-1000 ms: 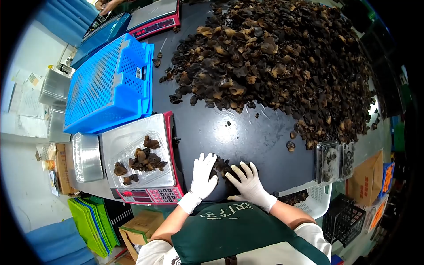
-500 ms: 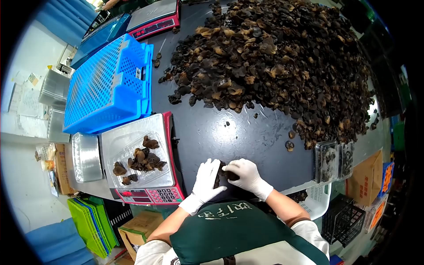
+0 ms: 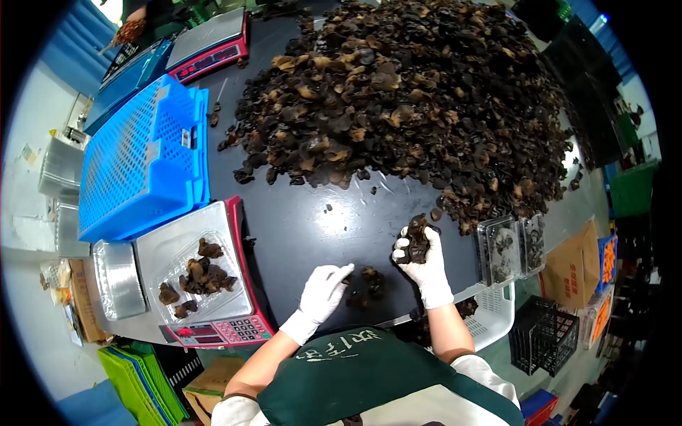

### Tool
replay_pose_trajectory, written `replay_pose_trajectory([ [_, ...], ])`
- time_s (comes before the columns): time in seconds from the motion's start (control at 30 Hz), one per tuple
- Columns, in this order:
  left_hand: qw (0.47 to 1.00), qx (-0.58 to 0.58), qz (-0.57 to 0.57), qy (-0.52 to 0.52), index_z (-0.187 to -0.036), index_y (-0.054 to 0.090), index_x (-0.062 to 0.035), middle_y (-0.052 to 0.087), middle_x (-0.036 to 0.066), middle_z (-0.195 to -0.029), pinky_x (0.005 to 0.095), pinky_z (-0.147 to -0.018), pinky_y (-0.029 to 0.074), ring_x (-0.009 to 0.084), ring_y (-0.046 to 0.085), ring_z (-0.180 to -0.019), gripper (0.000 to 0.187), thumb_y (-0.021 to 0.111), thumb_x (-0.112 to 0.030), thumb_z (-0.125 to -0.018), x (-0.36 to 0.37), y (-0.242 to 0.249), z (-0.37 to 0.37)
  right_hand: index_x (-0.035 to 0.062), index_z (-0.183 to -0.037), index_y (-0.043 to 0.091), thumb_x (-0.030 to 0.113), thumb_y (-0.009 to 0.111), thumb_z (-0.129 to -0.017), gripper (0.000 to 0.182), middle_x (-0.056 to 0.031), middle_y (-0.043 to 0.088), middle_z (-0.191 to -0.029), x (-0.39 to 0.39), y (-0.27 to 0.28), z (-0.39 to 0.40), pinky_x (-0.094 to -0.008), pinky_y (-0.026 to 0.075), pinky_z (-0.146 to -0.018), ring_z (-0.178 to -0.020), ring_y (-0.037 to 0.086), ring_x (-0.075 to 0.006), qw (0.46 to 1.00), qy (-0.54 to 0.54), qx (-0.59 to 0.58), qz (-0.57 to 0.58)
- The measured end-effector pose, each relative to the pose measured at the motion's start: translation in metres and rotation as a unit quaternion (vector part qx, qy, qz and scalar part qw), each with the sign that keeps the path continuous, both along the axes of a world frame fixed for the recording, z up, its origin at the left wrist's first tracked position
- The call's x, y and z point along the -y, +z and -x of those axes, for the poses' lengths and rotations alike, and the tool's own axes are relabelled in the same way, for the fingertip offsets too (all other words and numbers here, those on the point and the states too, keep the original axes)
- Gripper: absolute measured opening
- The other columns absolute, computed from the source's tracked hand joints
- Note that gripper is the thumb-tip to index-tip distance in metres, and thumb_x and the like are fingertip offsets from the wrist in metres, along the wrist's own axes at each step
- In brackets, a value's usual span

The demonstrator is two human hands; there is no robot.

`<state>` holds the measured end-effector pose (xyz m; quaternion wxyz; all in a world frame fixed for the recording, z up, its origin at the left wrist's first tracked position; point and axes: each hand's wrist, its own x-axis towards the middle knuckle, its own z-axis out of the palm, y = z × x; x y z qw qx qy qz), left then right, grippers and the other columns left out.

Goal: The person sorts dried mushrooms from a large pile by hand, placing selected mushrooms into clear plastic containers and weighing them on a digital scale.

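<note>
My right hand (image 3: 424, 261), in a white glove, is raised over the table with its fingers wrapped round some dark wood ear mushrooms (image 3: 418, 240). My left hand (image 3: 323, 292), gloved too, is close over the table near its front edge, fingers stretched to the right and fingertips beside a small clump of wood ears (image 3: 367, 285). To the left, more wood ears (image 3: 206, 275) lie in a clear plastic tray on the red-edged scale (image 3: 249, 328). A large heap of wood ears (image 3: 398, 106) covers the far side of the dark table (image 3: 305, 227).
Blue crates (image 3: 142, 156) stand behind the scale, with stacked clear trays (image 3: 119, 278) to its left. Lidded clear boxes (image 3: 499, 248) sit at the right edge, above a white basket (image 3: 490, 319). A second scale (image 3: 209, 57) is farther back; a person's hand (image 3: 136, 14) shows beyond it.
My hands, earlier close together at the front edge, have parted. The right has moved up and to the right, with wood ears in its grip. The small clump on the table is now uncovered. The view has shifted.
</note>
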<state>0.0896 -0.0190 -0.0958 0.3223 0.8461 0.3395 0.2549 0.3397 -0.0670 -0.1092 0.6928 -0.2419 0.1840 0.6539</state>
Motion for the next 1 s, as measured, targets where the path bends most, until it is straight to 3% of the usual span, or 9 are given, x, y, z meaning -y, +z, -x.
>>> replay_pose_trajectory([
  [0.13,0.99,-0.02,-0.018,-0.139,-0.115,0.066,-0.0127,0.06,0.011,-0.109,0.0413,-0.089,0.046,0.0319,0.057,-0.101,0.044,0.071,-0.013,-0.071,0.002,-0.001,-0.033,0.007,-0.106,0.059,0.03,0.059,-0.088,0.029,-0.008,0.061,-0.095,0.007,0.005,0.001,-0.0369,0.046,-0.064,-0.076,0.057,-0.0229,0.999,-0.029,-0.025,0.008],
  [0.2,0.973,-0.124,-0.053,-0.189,-0.121,0.064,-0.0172,0.046,0.016,-0.139,0.0556,-0.103,0.033,0.0425,0.04,-0.127,0.049,0.069,-0.039,-0.077,0.01,0.005,-0.039,0.0074,-0.105,0.059,0.029,0.057,-0.088,0.027,-0.0083,0.061,-0.094,0.008,0.007,0.001,-0.0371,0.045,-0.063,-0.076,0.056,-0.0234,0.998,-0.028,-0.049,0.001],
  [0.27,0.945,-0.183,-0.09,-0.255,-0.123,0.063,-0.0179,0.038,0.017,-0.146,0.0581,-0.106,0.029,0.042,0.033,-0.133,0.055,0.069,-0.046,-0.076,0.014,-0.001,-0.041,0.0079,-0.103,0.059,0.03,0.057,-0.087,0.027,-0.008,0.061,-0.093,0.011,0.005,-0.001,-0.0368,0.044,-0.062,-0.076,0.056,-0.0234,0.998,-0.027,-0.056,-0.008],
  [0.43,0.952,-0.068,-0.169,-0.245,-0.1,0.067,-0.0189,0.062,0.003,-0.112,0.039,-0.075,0.051,0.025,0.059,-0.099,0.024,0.069,-0.029,-0.078,0.019,-0.036,-0.042,0.0077,-0.102,0.058,0.032,0.058,-0.086,0.029,-0.0077,0.06,-0.093,0.009,0.006,0.007,-0.0362,0.043,-0.062,-0.075,0.055,-0.0226,0.996,-0.016,-0.082,-0.022],
  [0.53,0.955,-0.032,-0.151,-0.253,-0.099,0.068,-0.0179,0.064,0.003,-0.1,0.0339,-0.058,0.052,0.0226,0.063,-0.08,0.022,0.07,-0.026,-0.079,0.014,-0.037,-0.039,0.0031,-0.1,0.057,0.031,0.061,-0.083,0.033,-0.0083,0.058,-0.091,0.002,0.007,0.016,-0.0355,0.043,-0.064,-0.076,0.054,-0.0221,0.995,0.011,-0.085,-0.042],
  [0.77,0.993,0.096,-0.023,0.06,-0.09,0.072,-0.0087,0.067,0.007,-0.089,0.0316,-0.066,0.052,0.0212,0.065,-0.075,0.018,0.08,-0.014,-0.074,-0.005,0.077,0.027,0.0076,-0.105,0.059,0.021,0.065,-0.082,0.028,-0.0104,0.062,-0.091,-0.027,0.018,0.061,-0.0403,0.049,-0.067,-0.077,0.06,-0.0265,0.994,0.104,-0.013,-0.026],
  [0.8,0.989,0.1,-0.016,0.109,-0.085,0.072,-0.0075,0.066,0.007,-0.085,0.0325,-0.069,0.05,0.0218,0.064,-0.078,0.014,0.076,-0.007,-0.073,-0.011,0.102,0.045,0.0075,-0.107,0.059,0.022,0.066,-0.083,0.029,-0.0091,0.062,-0.089,-0.035,0.034,0.076,-0.0379,0.05,-0.067,-0.076,0.06,-0.0231,0.984,0.146,0.103,-0.016],
  [0.93,0.911,0.14,-0.137,0.364,-0.089,0.067,-0.0034,0.064,0.007,-0.085,0.0305,-0.073,0.048,0.0181,0.059,-0.079,0.012,0.063,0.003,-0.079,-0.043,0.121,0.131,0.0048,-0.111,0.059,0.019,0.068,-0.084,0.032,-0.0065,0.064,-0.089,-0.078,0.084,0.124,-0.0267,0.051,-0.07,-0.073,0.061,-0.0146,0.869,0.358,0.308,-0.146],
  [1.0,0.86,0.198,0.008,0.471,-0.104,0.063,-0.0022,0.063,0.003,-0.093,0.0245,-0.075,0.047,0.0103,0.057,-0.082,0.015,0.056,0.0,-0.091,-0.057,0.109,0.192,0.0044,-0.109,0.06,0.021,0.069,-0.085,0.031,-0.0043,0.066,-0.091,-0.108,0.105,0.191,-0.0247,0.05,-0.071,-0.074,0.062,-0.0132,0.77,0.262,0.487,-0.319],
])
